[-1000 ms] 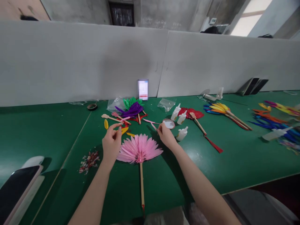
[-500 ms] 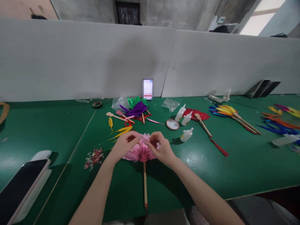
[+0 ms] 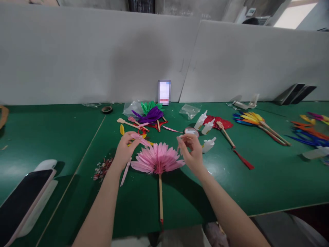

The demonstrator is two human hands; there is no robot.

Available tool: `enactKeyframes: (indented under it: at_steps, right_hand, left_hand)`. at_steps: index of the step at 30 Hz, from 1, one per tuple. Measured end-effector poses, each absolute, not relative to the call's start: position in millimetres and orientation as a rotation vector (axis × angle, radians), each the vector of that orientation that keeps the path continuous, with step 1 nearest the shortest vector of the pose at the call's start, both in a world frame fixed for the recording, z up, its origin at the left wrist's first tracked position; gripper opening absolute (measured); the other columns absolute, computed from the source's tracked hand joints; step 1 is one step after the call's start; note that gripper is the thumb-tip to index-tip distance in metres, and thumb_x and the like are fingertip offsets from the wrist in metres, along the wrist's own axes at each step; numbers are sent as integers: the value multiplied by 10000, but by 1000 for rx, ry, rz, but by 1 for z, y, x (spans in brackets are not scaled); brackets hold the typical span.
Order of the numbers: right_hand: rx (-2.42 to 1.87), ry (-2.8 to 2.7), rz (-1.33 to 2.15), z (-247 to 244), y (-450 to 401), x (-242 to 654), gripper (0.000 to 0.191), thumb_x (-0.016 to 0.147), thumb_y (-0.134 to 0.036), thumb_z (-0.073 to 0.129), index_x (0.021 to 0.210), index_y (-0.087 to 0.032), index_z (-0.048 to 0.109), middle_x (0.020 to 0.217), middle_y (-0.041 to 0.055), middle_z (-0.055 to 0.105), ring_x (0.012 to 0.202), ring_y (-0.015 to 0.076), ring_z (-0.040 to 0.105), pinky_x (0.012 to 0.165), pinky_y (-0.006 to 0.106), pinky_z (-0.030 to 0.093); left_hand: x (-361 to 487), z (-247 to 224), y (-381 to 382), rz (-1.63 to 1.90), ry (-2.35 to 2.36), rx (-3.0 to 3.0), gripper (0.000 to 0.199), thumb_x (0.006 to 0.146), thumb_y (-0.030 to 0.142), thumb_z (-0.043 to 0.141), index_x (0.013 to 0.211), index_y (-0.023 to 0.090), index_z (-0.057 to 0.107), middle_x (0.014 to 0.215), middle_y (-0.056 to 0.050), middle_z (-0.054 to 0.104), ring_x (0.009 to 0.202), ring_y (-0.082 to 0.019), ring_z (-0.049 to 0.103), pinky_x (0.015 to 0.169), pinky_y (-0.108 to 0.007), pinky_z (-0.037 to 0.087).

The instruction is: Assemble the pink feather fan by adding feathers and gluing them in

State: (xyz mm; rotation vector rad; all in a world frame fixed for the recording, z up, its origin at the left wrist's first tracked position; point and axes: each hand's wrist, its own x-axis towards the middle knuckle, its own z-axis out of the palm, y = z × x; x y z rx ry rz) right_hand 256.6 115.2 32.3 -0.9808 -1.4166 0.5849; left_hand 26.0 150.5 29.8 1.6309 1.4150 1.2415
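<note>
A pink feather fan [image 3: 159, 159] lies on the green table, its wooden handle pointing toward me. Above its left side, my left hand [image 3: 126, 148] pinches a loose pink feather [image 3: 141, 139]. My right hand [image 3: 191, 151] is raised at the fan's upper right, fingers pressed together; whatever is between its fingertips is too small to make out. Another pink feather [image 3: 125, 172] rests left of the fan, beside my left forearm. Yellow feathers [image 3: 122, 129] lie partly hidden behind my left hand.
White glue bottles [image 3: 208, 144] and a small round dish [image 3: 191, 131] stand beyond my right hand. Further right are a red fan [image 3: 226, 124] and a multicolour fan [image 3: 250, 120]. A purple fan [image 3: 151, 115] lies behind; scraps [image 3: 102, 168] and a phone [image 3: 25, 192] are left.
My hands have moved apart, from together over the fan to either side of it. More of the pink fan shows, and the feather left of it has come into sight. The view has tilted slightly downward.
</note>
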Motion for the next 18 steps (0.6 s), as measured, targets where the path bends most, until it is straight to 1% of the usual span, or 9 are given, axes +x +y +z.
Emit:
enactKeyframes:
  at_steps: [3, 6, 8, 10, 12, 14, 16, 18]
  right_hand:
    - [-999, -1401, 530, 32, 113, 263, 89, 865, -218, 548, 944, -209, 507, 631, -52, 529, 489, 91, 523, 446, 208, 403]
    - [-1087, -1431, 394, 24, 98, 264, 83, 858, -211, 552, 935, -210, 520, 703, -20, 552, 541, 108, 538, 494, 238, 449]
    - [-1137, -1573, 236, 15, 83, 263, 89, 838, -196, 569, 918, -211, 536, 743, 12, 575, 644, 147, 571, 588, 288, 489]
    - [-1115, -1811, 128, 6, 66, 261, 179, 827, -197, 578, 1002, -215, 546, 890, 73, 620, 851, 211, 599, 754, 373, 503]
    - [-1103, -2012, 100, -2, 52, 258, 341, 831, -234, 583, 1162, -218, 505, 1078, 115, 610, 1041, 252, 560, 892, 433, 460]
    - [-1144, -2149, 104, -8, 41, 254, 484, 841, -296, 572, 1293, -205, 423, 1245, 138, 541, 1186, 276, 476, 990, 475, 390]
    - [-1211, -2235, 106, -12, 35, 250, 588, 847, -375, 554, 1363, -181, 351, 1347, 151, 461, 1273, 293, 389, 1045, 507, 320]
    - [-1275, -2280, 104, -15, 33, 247, 677, 841, -451, 541, 1402, -162, 296, 1390, 159, 413, 1313, 303, 333, 1069, 529, 269]
  left_hand:
    - [25, 29, 151, 1051, 1409, 1870, 167, 738, 355, 579, 741, 207, 656, 1045, -58, 576, 1057, -246, 490, 965, -422, 356]
    - [30, 28, 150, 989, 1423, 1997, 145, 755, 334, 568, 731, 215, 648, 1081, -55, 569, 1115, -250, 449, 1012, -445, 307]
    - [31, 27, 150, 983, 1462, 2041, 143, 762, 331, 567, 718, 219, 643, 1080, -52, 567, 1120, -248, 441, 1019, -447, 293]
    - [31, 25, 151, 971, 1470, 2064, 125, 759, 317, 576, 725, 219, 647, 1083, -55, 566, 1118, -245, 446, 1019, -442, 293]
    - [32, 22, 152, 955, 1463, 2085, 98, 751, 295, 589, 742, 223, 655, 1091, -54, 569, 1121, -244, 450, 1018, -438, 295]
    - [34, 19, 153, 958, 1476, 2099, 85, 754, 285, 595, 747, 226, 657, 1088, -50, 578, 1118, -241, 458, 1014, -439, 297]
    - [37, 17, 155, 989, 1502, 2113, 82, 759, 279, 599, 733, 223, 653, 1074, -49, 585, 1108, -237, 468, 1010, -440, 297]
    - [41, 15, 155, 1002, 1507, 2129, 86, 759, 275, 606, 717, 215, 649, 1067, -52, 590, 1097, -236, 475, 1006, -438, 298]
